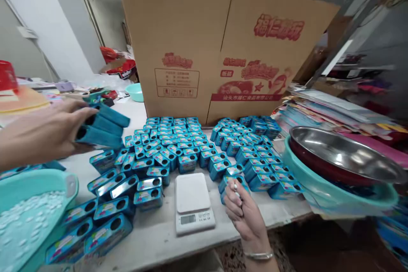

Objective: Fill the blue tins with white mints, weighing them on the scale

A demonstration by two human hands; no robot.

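- At the left, the left hand has hold of a bundle of blue tins, about three side by side; thumb and fingers are parted as wide as the bundle and closed on it, probably so that one grip can carry them together.
- Within that grip the bundle lies tilted, dark round openings towards the hand — blur makes an exact count unsure.
- Near the middle right, the right hand is raised over the table's near edge, fingers curled and thumb against them, pinching small white tablets at the tips; whether more sit inside the curl, I cannot tell. Such tiny pieces seem to call for a nearly closed hand.
- Between the hands, a digital scale lies flat, display on the near side, likely so the person can read it.
- Across the table, standing blue tins fill the left, middle and right, many with openings upward, presumably to keep the holes reachable.
- At the near left, a turquoise basin holds loose tablets.
- On the right, a steel bowl rests in a dark red bowl over another turquoise basin — stacked, perhaps, to save room.
- Along the far side stands a cardboard carton.
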